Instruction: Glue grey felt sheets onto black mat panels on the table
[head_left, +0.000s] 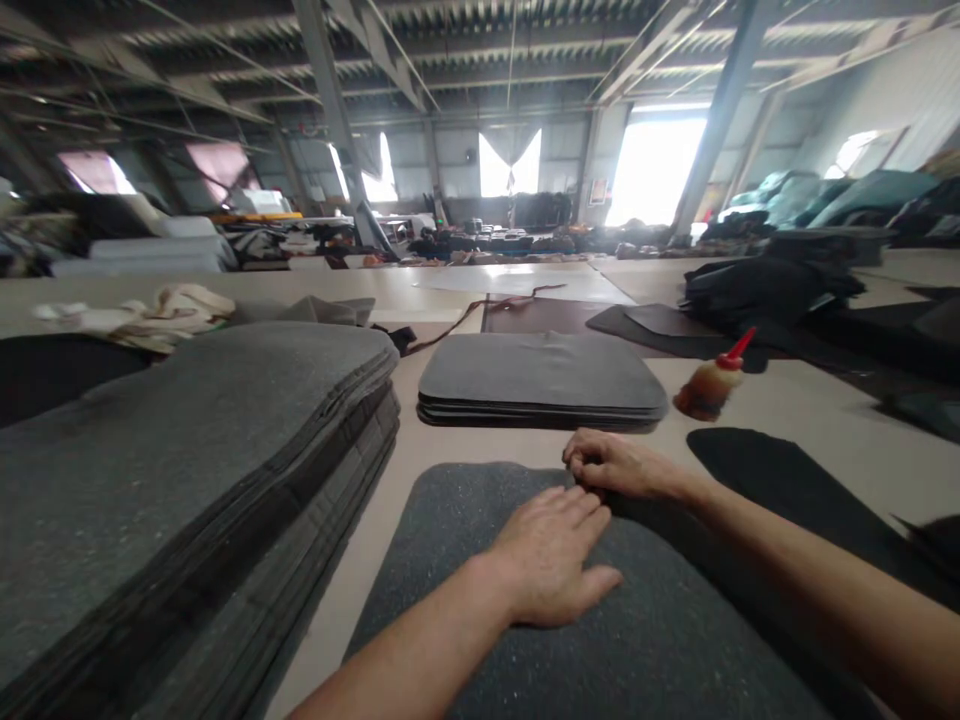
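Now, dark sheet (660, 620): speckled, lying on the pale tabletop (480, 445), nearest of the pieces; clock bearings below run from its middle, 12 straight ahead.
Left hand (551, 560): palm down on the dark sheet, fingers extended, thumb spread out; clamped on nothing.
Right hand (615, 466): 1 o'clock, fingers curled together at the sheet's far edge; cannot tell whether they pinch it, tips partly hidden.
Far stack (544, 372): 12 o'clock, grey round-cornered pieces, just beyond the right hand.
Squeeze bottle (705, 393): 1 o'clock, red nozzle, near the stack's right end, untouched.
Tall stack (225, 440): 9 to 10 o'clock, many grey layers.
Black piece (787, 488): 2 o'clock, on the tabletop.
Step, judged: handling the far edge, left apparently steadying, right doing the finer work.
Next move, judged: calls for even palm pressure and precise fingertips, lest the sheet slide or ruck.
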